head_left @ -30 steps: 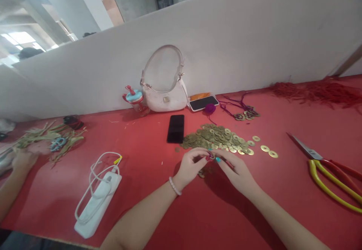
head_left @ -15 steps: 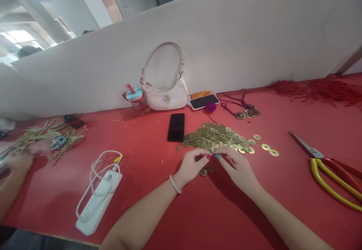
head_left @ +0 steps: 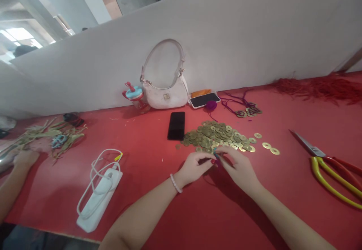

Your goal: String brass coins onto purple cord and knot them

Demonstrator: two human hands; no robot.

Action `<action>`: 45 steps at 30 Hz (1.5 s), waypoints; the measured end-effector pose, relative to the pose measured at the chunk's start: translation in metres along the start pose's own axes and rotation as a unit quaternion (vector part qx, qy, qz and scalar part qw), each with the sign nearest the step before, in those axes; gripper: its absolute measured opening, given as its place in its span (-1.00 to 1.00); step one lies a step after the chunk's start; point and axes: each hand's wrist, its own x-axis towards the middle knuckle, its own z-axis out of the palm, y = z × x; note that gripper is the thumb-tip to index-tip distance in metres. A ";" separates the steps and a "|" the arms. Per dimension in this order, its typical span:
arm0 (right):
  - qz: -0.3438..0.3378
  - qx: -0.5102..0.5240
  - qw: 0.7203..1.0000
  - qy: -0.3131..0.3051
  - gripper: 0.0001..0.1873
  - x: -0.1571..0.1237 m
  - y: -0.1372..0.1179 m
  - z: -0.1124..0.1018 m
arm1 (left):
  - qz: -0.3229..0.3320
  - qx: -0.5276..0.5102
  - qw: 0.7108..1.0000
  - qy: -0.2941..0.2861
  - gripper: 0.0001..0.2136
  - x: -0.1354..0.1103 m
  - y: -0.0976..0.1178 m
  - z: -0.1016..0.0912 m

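Note:
My left hand, with a beaded bracelet at the wrist, is closed in a pinch at the near edge of a heap of brass coins with holes in the middle. Fingertip to fingertip with it, my right hand pinches too. Between them shows a bit of purple cord; its exact course is hidden by the fingers. Behind the heap lies a ball of purple cord, and to its right several coins strung on purple cord.
Scissors lie at the right, red fibres behind them. A black phone, white handbag, lidded cup and second phone stand or lie farther back. Left are a power strip and another person's hand.
My fingertips have shifted slightly, and the left thumb has moved a little right and down. Coins seen just below my hands before are no longer visible. The other person's hand moved slightly right.

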 end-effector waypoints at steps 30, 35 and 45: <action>-0.152 -0.043 0.987 0.008 -0.89 0.000 -0.003 -0.007 | -0.008 -0.023 0.993 0.113 -0.90 0.000 0.002 0.003; -0.183 -0.065 0.981 -0.023 -0.86 0.000 -0.002 -0.006 | 0.006 -0.038 0.993 0.108 -0.92 0.000 0.004 0.003; -0.192 -0.077 0.978 -0.019 -0.84 0.000 0.002 -0.008 | -0.032 -0.032 0.989 0.139 -0.89 0.002 0.000 0.004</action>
